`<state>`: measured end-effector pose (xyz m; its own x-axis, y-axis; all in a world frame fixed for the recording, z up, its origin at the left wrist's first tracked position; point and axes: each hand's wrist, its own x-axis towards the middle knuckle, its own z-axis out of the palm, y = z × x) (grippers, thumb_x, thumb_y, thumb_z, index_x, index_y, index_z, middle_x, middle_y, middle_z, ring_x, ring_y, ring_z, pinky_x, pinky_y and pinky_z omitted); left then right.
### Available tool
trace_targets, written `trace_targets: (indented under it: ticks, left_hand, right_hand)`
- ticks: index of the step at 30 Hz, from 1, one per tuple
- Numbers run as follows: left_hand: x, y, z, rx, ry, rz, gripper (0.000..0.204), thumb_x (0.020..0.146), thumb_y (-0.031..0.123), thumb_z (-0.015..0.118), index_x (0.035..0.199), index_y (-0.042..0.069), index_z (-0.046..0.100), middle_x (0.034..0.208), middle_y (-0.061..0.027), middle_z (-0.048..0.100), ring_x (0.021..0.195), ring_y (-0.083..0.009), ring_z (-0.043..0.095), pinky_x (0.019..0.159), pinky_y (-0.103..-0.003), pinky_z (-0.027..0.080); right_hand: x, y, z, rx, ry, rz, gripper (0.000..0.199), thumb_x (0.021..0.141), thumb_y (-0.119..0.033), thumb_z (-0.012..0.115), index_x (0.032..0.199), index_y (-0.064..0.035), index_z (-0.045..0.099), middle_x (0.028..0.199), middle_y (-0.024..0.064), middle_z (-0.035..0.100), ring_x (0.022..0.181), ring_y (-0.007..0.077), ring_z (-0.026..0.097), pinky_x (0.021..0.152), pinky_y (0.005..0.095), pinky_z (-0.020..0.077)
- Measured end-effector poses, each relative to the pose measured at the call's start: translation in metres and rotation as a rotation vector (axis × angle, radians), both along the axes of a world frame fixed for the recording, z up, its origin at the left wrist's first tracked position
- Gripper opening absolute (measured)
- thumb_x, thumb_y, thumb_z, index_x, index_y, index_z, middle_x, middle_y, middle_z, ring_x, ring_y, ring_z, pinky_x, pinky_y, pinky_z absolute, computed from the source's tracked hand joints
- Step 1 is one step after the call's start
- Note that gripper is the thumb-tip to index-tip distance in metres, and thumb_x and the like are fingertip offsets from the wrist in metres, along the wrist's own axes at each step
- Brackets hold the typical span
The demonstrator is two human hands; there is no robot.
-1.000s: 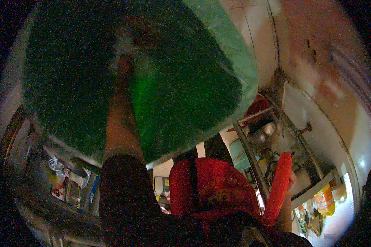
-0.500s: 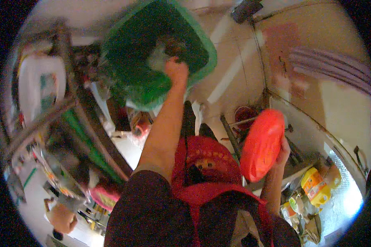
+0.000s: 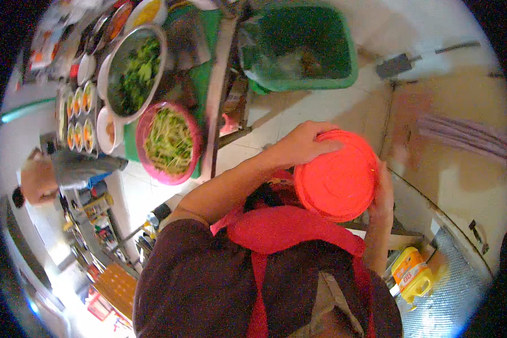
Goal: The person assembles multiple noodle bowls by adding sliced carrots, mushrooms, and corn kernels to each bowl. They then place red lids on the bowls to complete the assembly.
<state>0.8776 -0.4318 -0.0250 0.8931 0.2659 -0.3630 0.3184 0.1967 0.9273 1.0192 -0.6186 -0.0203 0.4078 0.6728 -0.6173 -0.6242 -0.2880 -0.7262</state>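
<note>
A round, bright red plastic basin [image 3: 335,177] is held up in front of my chest, tilted so that its broad round face shows. My left hand [image 3: 310,143] grips its upper left rim, thumb laid over the edge. On the opposite side, my right hand [image 3: 383,191] clasps the rim, its fingers partly hidden and blurred. Beyond the basin, a large green bin [image 3: 349,79] stands on the floor with some clear plastic and scraps inside.
At left, a table [image 3: 217,101] bears a pink colander of pale sprouts [image 3: 169,141], a bowl of leafy greens [image 3: 135,76] and a tray of seasoning cups [image 3: 81,121]. Another person [image 3: 42,177] stands farther left. A yellow jug [image 3: 411,276] sits at lower right.
My left hand has come out of the green bin and now grips the red basin. The basin has turned its round face into view, and my view has swung toward the table.
</note>
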Motion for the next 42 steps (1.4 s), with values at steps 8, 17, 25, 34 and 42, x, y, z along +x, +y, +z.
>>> trace_targets:
  ticks: [8, 17, 25, 34, 42]
  left_hand:
    - [-0.138, -0.022, 0.033, 0.097, -0.196, 0.314, 0.041, 0.082, 0.018, 0.055, 0.12, 0.002, 0.048, 0.114, -0.013, 0.053, 0.106, -0.0203, 0.049, 0.093, -0.032, 0.037]
    - [-0.348, -0.039, 0.076, 0.694, 0.011, 0.729, 0.035, 0.079, 0.012, 0.056, 0.113, 0.001, 0.053, 0.111, -0.0162, 0.048, 0.107, -0.0296, 0.045, 0.092, -0.036, 0.036]
    - [-0.487, -0.063, 0.1, 0.865, 0.334, 1.107, 0.032, 0.076, 0.008, 0.059, 0.107, 0.001, 0.057, 0.098, -0.0131, 0.047, 0.092, -0.0242, 0.048, 0.082, -0.03, 0.04]
    - [-0.566, -0.045, 0.103, 0.314, 0.181, 1.564, 0.027, 0.078, 0.003, 0.058, 0.104, -0.003, 0.056, 0.091, -0.0051, 0.06, 0.085, -0.011, 0.055, 0.077, -0.024, 0.043]
    - [-0.688, 0.052, 0.099, 0.137, -0.025, 1.699, 0.037, 0.078, 0.0, 0.056, 0.113, -0.007, 0.049, 0.104, -0.0126, 0.059, 0.093, -0.0164, 0.057, 0.085, -0.028, 0.043]
  right_hand:
    - [-0.089, 0.068, 0.035, 0.276, 0.184, 0.404, 0.06, 0.09, -0.049, 0.027, 0.117, 0.0, 0.051, 0.122, 0.0144, 0.05, 0.115, 0.0256, 0.044, 0.102, 0.0363, 0.0274]
    - [-0.278, 0.144, 0.054, 0.296, 0.231, 0.845, 0.068, 0.091, -0.05, 0.02, 0.115, 0.0072, 0.048, 0.123, 0.0159, 0.048, 0.115, 0.0243, 0.044, 0.102, 0.0362, 0.0283]
    - [-0.436, 0.214, 0.046, 0.317, 0.511, 1.241, 0.064, 0.092, -0.047, 0.022, 0.116, 0.0071, 0.048, 0.123, 0.016, 0.048, 0.114, 0.0237, 0.046, 0.101, 0.0342, 0.0297]
    - [-0.541, 0.263, 0.022, 0.419, 0.157, 1.574, 0.035, 0.084, -0.018, 0.056, 0.112, 0.0021, 0.054, 0.11, 0.0089, 0.057, 0.101, 0.0146, 0.053, 0.091, 0.0282, 0.0399]
    - [-0.595, 0.347, 0.002, 0.45, -0.147, 1.351, 0.043, 0.069, -0.005, 0.061, 0.111, 0.0004, 0.055, 0.108, 0.0058, 0.058, 0.099, 0.0131, 0.053, 0.09, 0.0272, 0.0396]
